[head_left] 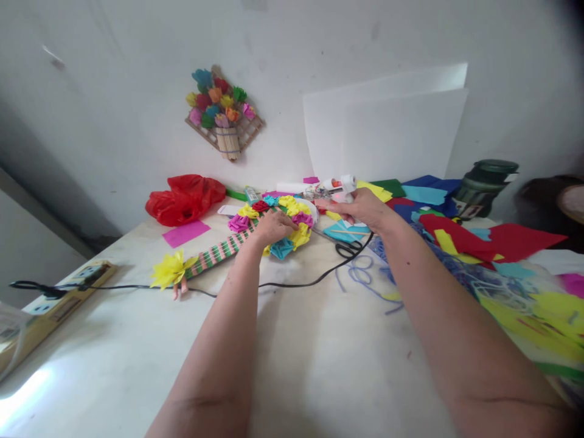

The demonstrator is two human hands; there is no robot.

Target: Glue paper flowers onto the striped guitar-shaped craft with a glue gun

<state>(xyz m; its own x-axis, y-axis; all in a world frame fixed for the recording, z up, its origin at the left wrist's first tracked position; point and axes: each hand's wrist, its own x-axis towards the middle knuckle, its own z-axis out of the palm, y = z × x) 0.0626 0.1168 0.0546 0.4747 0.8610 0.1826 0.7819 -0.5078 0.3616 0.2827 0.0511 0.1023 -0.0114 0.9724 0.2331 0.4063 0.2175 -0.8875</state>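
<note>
A guitar-shaped craft (222, 248) lies slantwise on the table. Its green neck has pink crosswise strips and pale strings, a yellow paper flower (172, 269) at the near end, and crepe-paper flowers (301, 236) around its body. My left hand (276, 228) bears down on the body with curled fingers, gripping among the flowers. By the body's right edge, my right hand (360, 210) stretches its fingers leftward and low. Just behind it is a white glue gun (341, 185), partly covered by the hand. Black-handled scissors (349, 249) lie below that hand.
A black cord (292, 285) crosses the table from a power strip (68, 298) at left. A red plastic bag (185, 199) sits at the back. Coloured paper (515, 243) and bluish yarn (360, 274) are heaped at right, near a dark green jar (483, 188).
</note>
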